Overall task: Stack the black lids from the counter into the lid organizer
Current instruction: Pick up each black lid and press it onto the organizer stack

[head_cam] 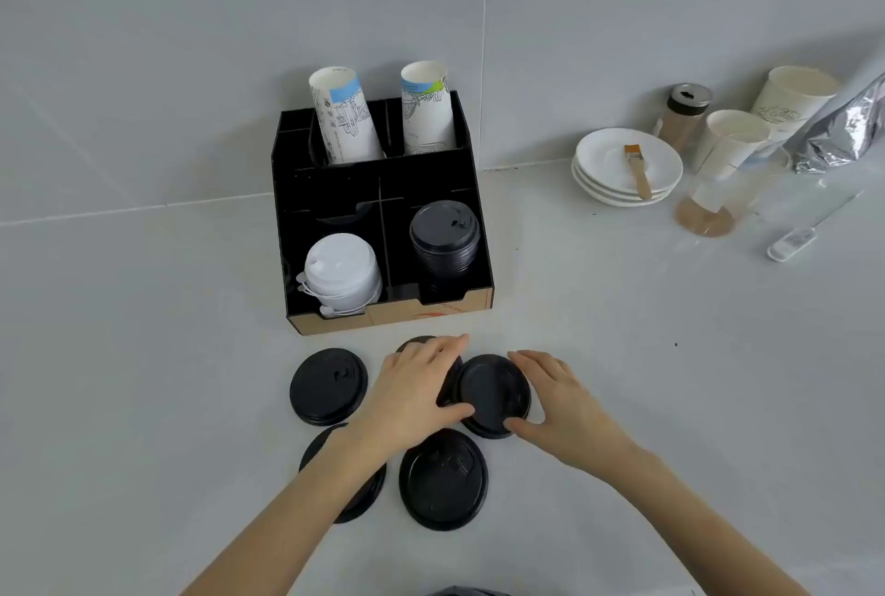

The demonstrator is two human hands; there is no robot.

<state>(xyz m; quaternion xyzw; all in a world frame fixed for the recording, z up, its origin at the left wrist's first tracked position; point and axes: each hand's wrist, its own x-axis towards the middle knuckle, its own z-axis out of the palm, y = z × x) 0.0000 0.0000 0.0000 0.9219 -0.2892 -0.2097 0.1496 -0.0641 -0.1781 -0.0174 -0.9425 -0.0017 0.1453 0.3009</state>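
Observation:
Several black lids lie on the grey counter in front of the black lid organizer (pixel 479 231). My left hand (pixel 416 389) and my right hand (pixel 555 399) both grip one black lid (pixel 493 392) by its edges. Another lid (pixel 414 344) is mostly hidden under my left hand. More lids lie at the left (pixel 328 384), front left (pixel 321 449) under my forearm, and front middle (pixel 443 478). A stack of black lids (pixel 445 231) fills the organizer's front right compartment.
White lids (pixel 342 270) fill the front left compartment, and two paper cup stacks (pixel 342 116) (pixel 426 109) stand in the back. To the right are white saucers (pixel 665 164) with a brush (pixel 638 169), paper cups (pixel 732 140), a spice jar (pixel 685 111) and a foil bag (pixel 843 131).

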